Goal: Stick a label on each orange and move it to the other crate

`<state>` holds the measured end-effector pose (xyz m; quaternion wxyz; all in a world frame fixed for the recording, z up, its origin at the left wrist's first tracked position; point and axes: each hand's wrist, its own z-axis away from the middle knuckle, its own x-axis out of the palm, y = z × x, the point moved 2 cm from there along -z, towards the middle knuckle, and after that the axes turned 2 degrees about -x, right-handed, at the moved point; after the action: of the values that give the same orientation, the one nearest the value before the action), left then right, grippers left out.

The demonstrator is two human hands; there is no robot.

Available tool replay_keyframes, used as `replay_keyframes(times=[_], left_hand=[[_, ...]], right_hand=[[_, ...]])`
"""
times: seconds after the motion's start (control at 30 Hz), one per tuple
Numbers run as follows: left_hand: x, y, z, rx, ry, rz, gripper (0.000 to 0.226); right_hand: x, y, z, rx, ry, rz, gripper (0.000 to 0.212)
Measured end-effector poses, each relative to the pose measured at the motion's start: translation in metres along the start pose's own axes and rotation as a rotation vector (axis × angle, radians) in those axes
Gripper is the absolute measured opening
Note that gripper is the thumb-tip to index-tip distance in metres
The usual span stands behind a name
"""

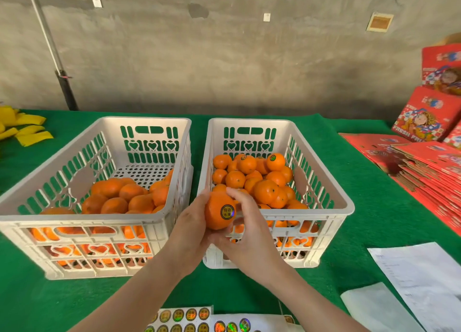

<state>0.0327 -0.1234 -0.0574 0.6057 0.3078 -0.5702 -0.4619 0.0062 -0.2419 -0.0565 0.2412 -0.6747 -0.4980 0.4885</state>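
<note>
While the left hand (190,232) cups the orange (215,215) and the right hand (250,242) curls round it: judged light, firm, slightly slick; grip sides, off the label (227,212).

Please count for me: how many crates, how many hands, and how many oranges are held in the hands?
Crates: 2 (left crate, right crate)
Hands: 2 (left hand, right hand)
Held orange: 1
Total: 5
</note>
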Motion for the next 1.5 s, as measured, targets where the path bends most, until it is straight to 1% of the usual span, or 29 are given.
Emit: replay_keyframes(times=[0.03, 0.13, 0.2, 0.23, 0.27, 0.3, 0.37, 0.4, 0.5, 0.57, 0.67, 0.73, 0.77, 0.8, 0.83, 0.87, 0.93, 0.97, 1.0, 1.03, 1.07, 1.1, 1.17, 1.2, 1.23, 1.3, 1.37, 1.43, 1.5], left_hand=[[0.004, 0.001, -0.002, 0.046, -0.024, -0.088, 0.049], [0.020, 0.014, -0.013, 0.294, -0.056, -0.395, 0.065], [0.027, 0.018, -0.036, 0.396, 0.026, -0.548, 0.061], [0.029, 0.017, -0.050, 0.440, 0.108, -0.674, 0.049], [0.030, 0.014, -0.065, 0.452, 0.173, -0.831, 0.033], [0.032, 0.009, -0.077, 0.426, 0.187, -1.011, 0.023], [0.033, -0.007, -0.093, 0.328, 0.106, -1.352, 0.022], [0.032, -0.012, -0.098, 0.299, 0.087, -1.453, 0.021], [0.028, -0.017, -0.103, 0.293, 0.154, -1.518, 0.022], [0.028, -0.018, -0.104, 0.322, 0.177, -1.523, 0.021], [0.029, -0.016, -0.101, 0.355, 0.186, -1.515, 0.017], [0.029, -0.014, -0.098, 0.378, 0.185, -1.502, 0.017], [0.030, -0.012, -0.097, 0.394, 0.185, -1.494, 0.017], [0.031, -0.010, -0.095, 0.413, 0.185, -1.487, 0.018], [0.032, -0.009, -0.093, 0.432, 0.188, -1.483, 0.020], [0.033, -0.008, -0.092, 0.445, 0.191, -1.480, 0.021], [0.033, -0.008, -0.089, 0.462, 0.200, -1.471, 0.021], [0.034, -0.007, -0.089, 0.474, 0.201, -1.470, 0.019], [0.034, -0.007, -0.087, 0.480, 0.198, -1.473, 0.019], [0.035, -0.008, -0.086, 0.482, 0.197, -1.486, 0.019], [0.036, -0.008, -0.084, 0.481, 0.200, -1.502, 0.020], [0.037, -0.008, -0.082, 0.478, 0.205, -1.516, 0.022], [0.038, -0.009, -0.076, 0.494, 0.230, -1.521, 0.027], [0.038, -0.010, -0.071, 0.521, 0.245, -1.528, 0.028], [0.038, -0.011, -0.065, 0.553, 0.250, -1.548, 0.029], [0.038, -0.016, -0.053, 0.613, 0.210, -1.521, 0.029], [0.034, -0.018, -0.036, 0.679, 0.157, -1.290, 0.026], [0.028, -0.022, -0.011, 0.813, 0.157, -1.096, 0.024], [0.018, -0.041, 0.016, 0.928, 0.165, -1.126, 0.022]], right_hand=[[-0.004, 0.001, -0.004, -0.019, 0.031, 0.012, 0.069], [-0.021, 0.006, -0.021, -0.044, 0.127, 0.004, 0.065], [-0.035, 0.013, -0.036, -0.004, 0.157, 0.046, 0.065], [-0.043, 0.018, -0.045, 0.031, 0.175, 0.085, 0.065], [-0.051, 0.024, -0.056, 0.061, 0.196, 0.141, 0.063], [-0.060, 0.033, -0.067, 0.083, 0.217, 0.218, 0.061], [-0.081, 0.054, -0.091, 0.143, 0.240, 0.417, 0.058], [-0.091, 0.067, -0.101, 0.205, 0.222, 0.536, 0.059], [-0.111, 0.108, -0.122, 0.447, 0.010, 0.930, 0.072], [-0.113, 0.126, -0.126, 0.523, -0.115, 1.094, 0.070], [-0.110, 0.142, -0.124, 0.534, -0.192, 1.153, 0.057], [-0.111, 0.142, -0.123, 0.564, -0.186, 1.107, 0.049], [-0.113, 0.137, -0.122, 0.577, -0.157, 1.075, 0.049], [-0.114, 0.130, -0.122, 0.564, -0.101, 1.037, 0.052], [-0.116, 0.120, -0.120, 0.501, 0.000, 0.978, 0.054], [-0.114, 0.106, -0.114, 0.371, 0.138, 0.871, 0.051], [-0.104, 0.070, -0.087, -0.009, 0.404, 0.538, 0.028], [-0.096, 0.057, -0.067, -0.171, 0.432, 0.394, 0.015], [-0.083, 0.050, -0.042, -0.268, 0.363, 0.286, 0.007], [-0.069, 0.048, -0.018, -0.287, 0.239, 0.228, 0.008], [-0.053, 0.051, 0.005, -0.225, 0.061, 0.216, 0.011], [-0.038, 0.062, 0.024, -0.106, -0.153, 0.255, 0.014], [-0.012, 0.090, 0.054, 0.157, -0.592, 0.451, 0.020], [-0.004, 0.103, 0.065, 0.273, -0.738, 0.511, 0.022], [0.001, 0.113, 0.072, 0.367, -0.817, 0.538, 0.026], [0.006, 0.120, 0.083, 0.482, -0.868, 0.506, 0.036], [0.010, 0.123, 0.087, 0.483, -0.883, 0.474, 0.037], [0.010, 0.124, 0.088, 0.480, -0.870, 0.455, 0.032], [0.009, 0.124, 0.089, 0.495, -0.858, 0.434, 0.026]])
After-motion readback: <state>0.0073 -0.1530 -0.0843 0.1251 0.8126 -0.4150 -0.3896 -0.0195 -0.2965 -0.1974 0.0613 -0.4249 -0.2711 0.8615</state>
